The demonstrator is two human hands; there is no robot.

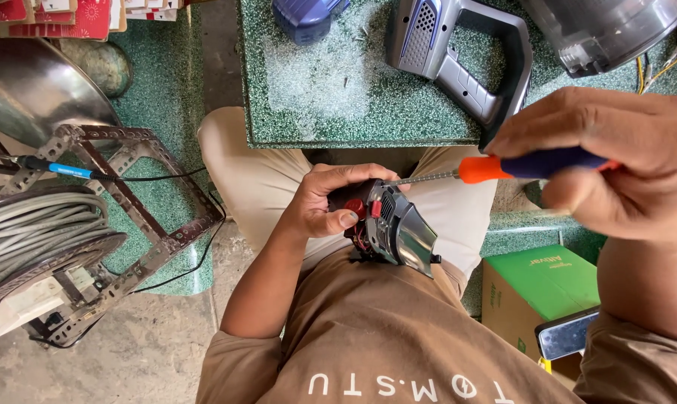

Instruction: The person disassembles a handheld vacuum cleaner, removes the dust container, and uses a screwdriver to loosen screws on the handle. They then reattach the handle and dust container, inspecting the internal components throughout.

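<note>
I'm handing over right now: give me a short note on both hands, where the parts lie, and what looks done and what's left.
Left hand: holds the dark motor unit over the lap.
Right hand: grips the screwdriver, tip at the unit's top edge.
On the green table: grey handle shell, blue part, clear canister.
Done: housing is apart, red wiring exposed.
Left: the unit is in hand with the screwdriver at it; screw state can't be seen.

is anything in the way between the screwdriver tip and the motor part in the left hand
Nothing visible is. The screwdriver, held in the right hand, runs its bare shaft straight to the top of the motor part, which the left hand grips from the other side, fingers clear of the tip.
</note>
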